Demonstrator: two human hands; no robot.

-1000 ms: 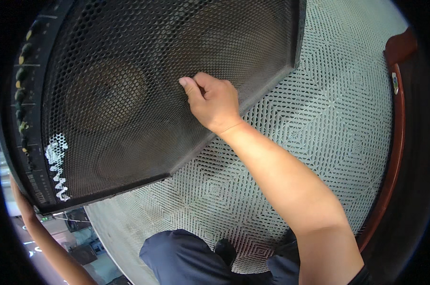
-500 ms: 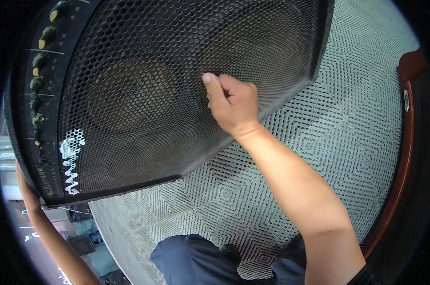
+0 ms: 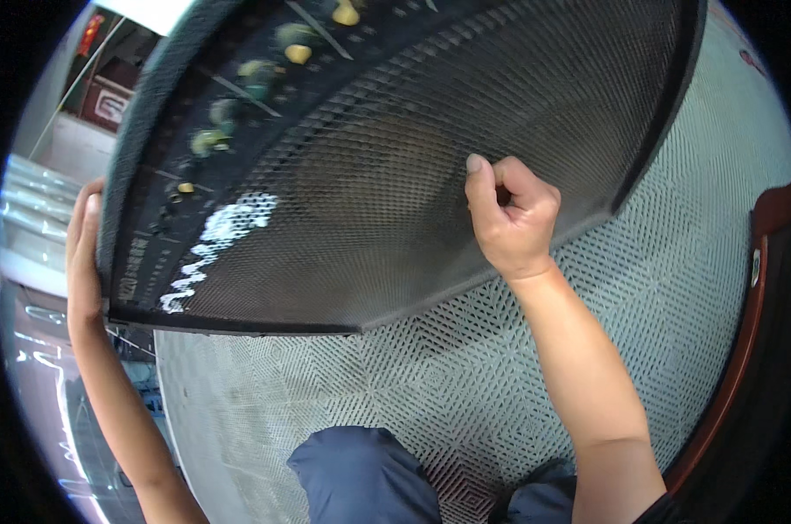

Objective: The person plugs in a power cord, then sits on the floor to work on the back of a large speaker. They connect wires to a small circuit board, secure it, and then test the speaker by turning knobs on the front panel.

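A large black speaker cabinet (image 3: 395, 166) fills the upper half of the view, tilted so that its front faces the camera. Its front is a dark metal mesh grille (image 3: 500, 113), through which a round speaker cone shows dimly at the middle. Along the upper left runs a control strip with a row of yellowish knobs (image 3: 298, 54), and a white marking (image 3: 212, 249) sits on the grille near the lower left corner. The right hand (image 3: 511, 217) is set against the grille near the cabinet's lower edge, its fingers (image 3: 526, 183) curled in tight with the fingertips hooked into the mesh and the thumb pressed upright against it. The left hand (image 3: 83, 253) lies flat along the cabinet's left side, its fingers stretched out and pressed on the carpet-like covering of the edge, with the forearm running down to the lower left of the picture. Below the cabinet lies a pale floor (image 3: 465, 384) of perforated plastic tiles with a diamond pattern. The person's knees in dark blue trousers (image 3: 361, 476) show at the bottom edge. At the far right a curved reddish-brown wooden piece (image 3: 749, 341) bends along the rim of the view. Behind the left hand there is a bright, blurred surface that cannot be told.
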